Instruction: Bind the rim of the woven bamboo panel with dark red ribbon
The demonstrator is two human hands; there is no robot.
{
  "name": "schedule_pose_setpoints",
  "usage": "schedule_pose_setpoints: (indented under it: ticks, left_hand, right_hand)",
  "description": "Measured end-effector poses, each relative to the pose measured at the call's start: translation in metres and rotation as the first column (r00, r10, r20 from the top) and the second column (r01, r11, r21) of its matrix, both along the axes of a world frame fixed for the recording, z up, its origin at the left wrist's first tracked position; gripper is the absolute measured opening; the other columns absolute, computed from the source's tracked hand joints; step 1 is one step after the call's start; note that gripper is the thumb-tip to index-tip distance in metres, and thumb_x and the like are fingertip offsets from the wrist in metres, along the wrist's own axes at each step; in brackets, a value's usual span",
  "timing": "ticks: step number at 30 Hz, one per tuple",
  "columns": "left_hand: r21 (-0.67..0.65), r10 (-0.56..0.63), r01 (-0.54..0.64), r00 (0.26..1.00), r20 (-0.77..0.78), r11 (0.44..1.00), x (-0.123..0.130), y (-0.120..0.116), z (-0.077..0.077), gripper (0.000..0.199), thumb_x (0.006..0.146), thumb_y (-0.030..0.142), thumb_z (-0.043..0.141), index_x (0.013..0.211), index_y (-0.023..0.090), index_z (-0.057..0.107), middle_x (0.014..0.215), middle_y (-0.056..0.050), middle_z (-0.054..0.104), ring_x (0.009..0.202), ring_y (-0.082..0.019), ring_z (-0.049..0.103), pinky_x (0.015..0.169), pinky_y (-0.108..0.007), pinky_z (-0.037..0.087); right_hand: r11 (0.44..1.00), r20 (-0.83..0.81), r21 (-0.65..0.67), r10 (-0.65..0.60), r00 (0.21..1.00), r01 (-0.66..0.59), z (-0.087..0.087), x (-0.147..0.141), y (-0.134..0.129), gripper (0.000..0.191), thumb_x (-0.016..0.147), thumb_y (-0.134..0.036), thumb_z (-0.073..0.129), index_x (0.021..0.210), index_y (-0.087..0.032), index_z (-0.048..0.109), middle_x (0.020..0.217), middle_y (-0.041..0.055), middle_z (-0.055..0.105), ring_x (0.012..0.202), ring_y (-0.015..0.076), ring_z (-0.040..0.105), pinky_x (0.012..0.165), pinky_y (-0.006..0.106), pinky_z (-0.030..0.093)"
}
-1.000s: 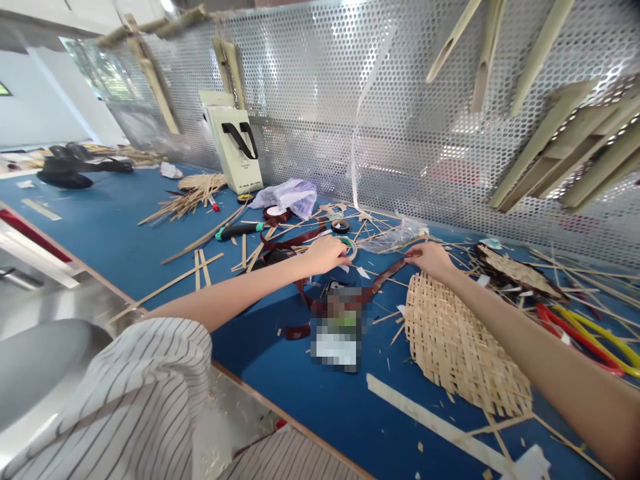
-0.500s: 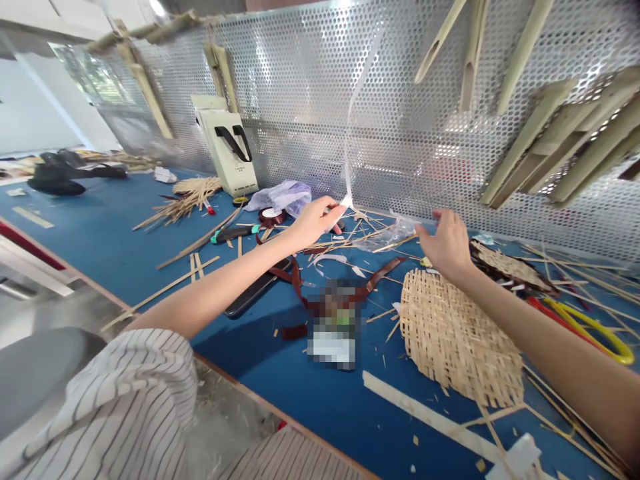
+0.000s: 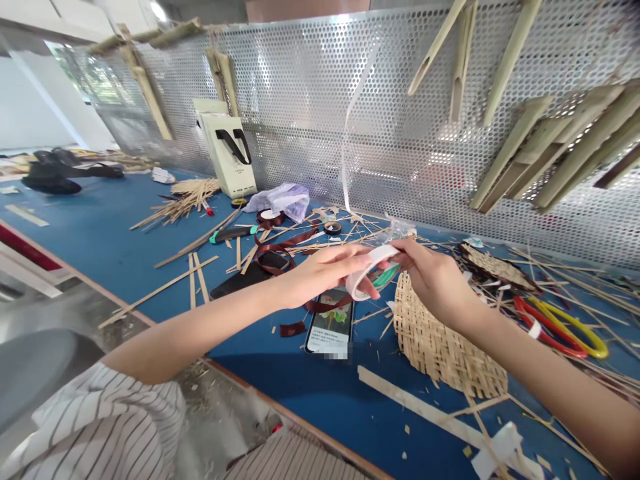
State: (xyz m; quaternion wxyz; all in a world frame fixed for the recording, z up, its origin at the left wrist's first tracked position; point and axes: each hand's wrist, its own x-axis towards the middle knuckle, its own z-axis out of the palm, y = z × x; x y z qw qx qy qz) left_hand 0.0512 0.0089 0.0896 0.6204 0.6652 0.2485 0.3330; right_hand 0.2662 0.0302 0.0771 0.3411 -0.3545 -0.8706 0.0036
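Note:
A roll of white tape with a green part at its inner side is held between my hands above the table. My left hand closes on its left side, while my right hand grips its upper right edge. Under my right forearm lies a woven bamboo piece, partly covered. Below my left hand is a phone with a lit screen, crossed by brown ribbon. A narrow white strip hangs on the perforated metal panel behind.
Bamboo strips, a green-and-black cutter and a black tape roll lie on the blue table. Scissors with red and yellow handles rest at right. A cream box stands against the panel, where bamboo pieces hang.
My left hand has left the hanging white strip and come down toward me. My right hand has moved left and lower. Both hands now hold the white tape roll.

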Motion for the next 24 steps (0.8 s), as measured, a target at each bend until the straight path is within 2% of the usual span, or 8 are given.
schedule_pose_setpoints:
  ticks: [2,5,7,10,14,18,20,24]
  left_hand:
    - [-0.036,-0.050,0.052,0.997,0.060,0.998,-0.002,-0.004,-0.003,0.032,0.096,0.030,0.034,0.120,0.017,0.050,0.106,-0.012,0.061,0.077,-0.015,0.064,0.079,-0.032,0.049]
    - [-0.090,-0.074,0.080,0.995,0.066,0.993,-0.004,-0.009,-0.009,0.038,0.097,0.037,0.030,0.113,0.013,0.054,0.081,-0.008,0.062,0.065,-0.011,0.059,0.068,-0.028,0.047]
    - [-0.131,-0.023,0.029,0.999,0.047,0.991,-0.003,-0.011,-0.013,0.039,0.096,0.041,0.031,0.105,0.013,0.057,0.067,-0.002,0.056,0.054,-0.008,0.049,0.058,-0.024,0.043]
    - [-0.145,0.068,-0.065,0.997,0.019,0.987,0.002,-0.013,-0.018,0.041,0.094,0.045,0.033,0.081,0.014,0.056,0.055,0.003,0.046,0.046,-0.005,0.038,0.051,-0.022,0.038]
    - [-0.137,0.147,-0.147,0.989,-0.010,0.980,0.011,-0.014,-0.014,0.045,0.091,0.052,0.035,0.069,0.016,0.048,0.050,0.005,0.041,0.045,-0.006,0.039,0.049,-0.021,0.038]
    - [-0.071,-0.002,-0.004,0.996,-0.089,0.997,0.010,-0.011,0.000,0.062,0.092,0.057,0.010,0.083,0.015,0.054,0.065,-0.004,0.057,0.061,-0.010,0.055,0.063,-0.023,0.047]
    - [0.028,-0.056,0.060,0.990,-0.132,0.998,0.005,-0.007,0.004,0.047,0.094,0.050,0.024,0.090,0.015,0.055,0.070,-0.004,0.059,0.063,-0.010,0.057,0.065,-0.023,0.047]
    - [0.229,0.036,0.021,0.969,-0.245,0.973,-0.012,0.005,0.000,0.022,0.092,0.032,0.043,0.093,0.014,0.056,0.061,0.002,0.055,0.056,-0.007,0.052,0.061,-0.021,0.045]
  right_hand:
    - [0.995,-0.072,-0.099,-0.027,0.997,0.020,-0.005,0.000,-0.003,0.022,0.092,-0.018,0.034,0.102,-0.015,0.053,0.080,0.0047,0.063,0.066,0.0156,0.060,0.059,0.026,0.047]
    - [0.963,-0.136,-0.269,-0.035,0.990,-0.003,-0.009,-0.006,-0.010,0.023,0.094,-0.025,0.036,0.102,-0.016,0.056,0.082,0.0040,0.064,0.072,0.0165,0.061,0.063,0.028,0.050]
    - [0.967,-0.177,-0.254,-0.047,0.983,0.000,-0.008,-0.011,-0.020,0.026,0.093,-0.025,0.039,0.110,-0.016,0.055,0.102,0.0067,0.062,0.093,0.0198,0.059,0.081,0.034,0.050]
    - [0.987,-0.218,-0.158,-0.018,0.976,-0.017,0.000,-0.024,-0.039,0.032,0.092,-0.027,0.043,0.120,-0.015,0.054,0.129,0.0086,0.048,0.121,0.0227,0.042,0.102,0.045,0.036]
    - [0.973,-0.287,-0.190,0.075,0.955,-0.133,0.013,-0.041,-0.053,0.022,0.085,-0.028,0.060,0.105,-0.021,0.065,0.115,0.0043,0.059,0.111,0.0221,0.051,0.097,0.042,0.044]
    - [0.949,-0.506,-0.275,-0.009,0.862,-0.151,0.023,-0.044,-0.039,0.008,0.082,-0.022,0.063,0.082,-0.022,0.071,0.093,0.0011,0.067,0.086,0.0200,0.063,0.081,0.038,0.054]
    - [0.924,-0.609,-0.343,-0.083,0.789,-0.167,0.027,-0.038,-0.029,0.006,0.080,-0.023,0.066,0.081,-0.022,0.072,0.089,0.0013,0.068,0.083,0.0203,0.065,0.080,0.038,0.055]
    - [0.908,-0.750,-0.333,-0.091,0.655,-0.255,0.036,-0.022,-0.023,0.008,0.076,-0.020,0.068,0.077,-0.027,0.071,0.092,-0.0002,0.068,0.098,0.0214,0.061,0.093,0.041,0.049]
